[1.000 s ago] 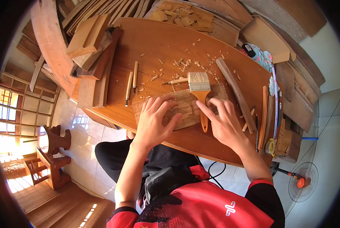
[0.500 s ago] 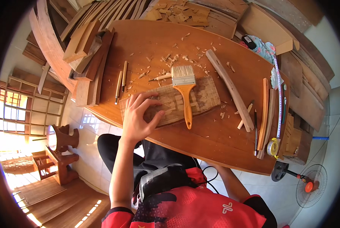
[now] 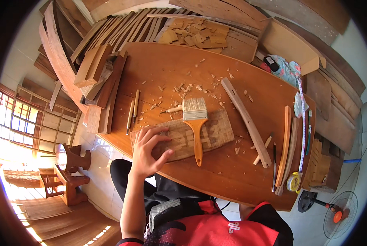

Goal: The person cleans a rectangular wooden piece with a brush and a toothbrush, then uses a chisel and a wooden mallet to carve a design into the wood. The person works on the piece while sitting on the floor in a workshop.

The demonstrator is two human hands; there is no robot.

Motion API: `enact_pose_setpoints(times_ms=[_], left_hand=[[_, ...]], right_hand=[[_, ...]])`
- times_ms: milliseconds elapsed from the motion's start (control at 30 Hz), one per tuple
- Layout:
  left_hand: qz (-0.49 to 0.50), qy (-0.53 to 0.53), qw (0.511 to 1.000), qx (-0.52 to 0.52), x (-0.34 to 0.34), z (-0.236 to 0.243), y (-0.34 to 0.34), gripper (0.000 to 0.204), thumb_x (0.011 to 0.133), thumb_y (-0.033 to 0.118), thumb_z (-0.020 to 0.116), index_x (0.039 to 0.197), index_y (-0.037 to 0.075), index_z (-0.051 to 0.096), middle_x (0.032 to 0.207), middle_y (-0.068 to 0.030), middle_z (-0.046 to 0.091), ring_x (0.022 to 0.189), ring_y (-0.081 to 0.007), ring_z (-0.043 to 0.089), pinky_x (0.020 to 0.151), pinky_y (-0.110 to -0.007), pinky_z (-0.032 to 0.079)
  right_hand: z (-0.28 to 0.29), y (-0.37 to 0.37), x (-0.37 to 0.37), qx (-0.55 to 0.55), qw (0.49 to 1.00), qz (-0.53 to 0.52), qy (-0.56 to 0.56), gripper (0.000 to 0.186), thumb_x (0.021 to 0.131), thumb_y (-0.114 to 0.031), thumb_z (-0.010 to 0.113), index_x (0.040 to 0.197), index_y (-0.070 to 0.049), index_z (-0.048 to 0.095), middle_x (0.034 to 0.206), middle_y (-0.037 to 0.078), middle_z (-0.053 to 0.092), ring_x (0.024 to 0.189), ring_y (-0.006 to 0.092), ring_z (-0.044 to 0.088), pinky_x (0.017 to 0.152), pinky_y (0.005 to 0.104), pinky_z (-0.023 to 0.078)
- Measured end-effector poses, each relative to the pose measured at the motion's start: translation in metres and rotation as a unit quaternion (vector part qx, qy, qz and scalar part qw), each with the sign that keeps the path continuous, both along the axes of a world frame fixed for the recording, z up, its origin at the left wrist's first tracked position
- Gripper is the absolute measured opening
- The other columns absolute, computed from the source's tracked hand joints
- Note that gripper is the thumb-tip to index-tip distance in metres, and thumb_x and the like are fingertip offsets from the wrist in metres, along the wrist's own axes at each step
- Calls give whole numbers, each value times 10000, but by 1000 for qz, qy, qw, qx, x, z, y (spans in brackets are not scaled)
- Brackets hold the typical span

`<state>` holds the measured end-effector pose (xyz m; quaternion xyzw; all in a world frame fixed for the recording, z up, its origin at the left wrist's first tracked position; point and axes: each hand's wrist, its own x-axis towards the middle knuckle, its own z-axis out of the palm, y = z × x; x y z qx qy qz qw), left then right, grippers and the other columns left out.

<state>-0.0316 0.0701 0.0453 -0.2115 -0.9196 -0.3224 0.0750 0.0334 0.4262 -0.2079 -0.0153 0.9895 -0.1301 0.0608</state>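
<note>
Resting on the carved wooden board (image 3: 178, 135) left of centre, the left hand (image 3: 145, 153) spreads its fingers, gripping nothing; the right hand is unseen. Tilting could slide the flat paintbrush (image 3: 196, 129) off.

Board (image 3: 179, 136) rough, matt wood; tabletop (image 3: 159, 63) glossy wood; brush ferrule (image 3: 195, 115) metal.

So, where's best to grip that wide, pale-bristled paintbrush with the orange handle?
Probably midway along the slim orange handle of the paintbrush, coming from the near right side. The handle points that way, its end reaching past the near edge of the brown, patterned wooden board, and the left hand is at the board's left end.
</note>
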Motion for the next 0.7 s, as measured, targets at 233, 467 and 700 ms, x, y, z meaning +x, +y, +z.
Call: enact_pose_setpoints(times_ms=[233,467,700], left_hand=[[4,18,1000,-6,-1,-1,-1,368,837,342,849,1064,64,769,1325,-111,723,1255,-374,608,1104,-505,457],[8,16,1000,-4,-2,-1,-3,362,828,334,847,1057,64,769,1326,-105,726,1261,-372,613,1106,-507,457],[12,13,1000,5,-1,-2,-3,345,815,309,850,1053,73,772,1328,-100,728,1267,-368,614,1104,-504,460]], right_hand=[[-7,-8,-10,14,1000,-5,-5,230,1055,-147,600,1239,-87,724,1231,152,724,1142,305,697,1000,430,544],[-8,-13,-15,19,1000,-4,-11,238,1058,-156,600,1252,-90,722,1248,155,722,1159,307,693,1011,431,539],[-10,-15,-20,25,1000,-5,-14,246,1062,-166,600,1264,-93,720,1266,157,719,1175,310,688,1022,431,535]])
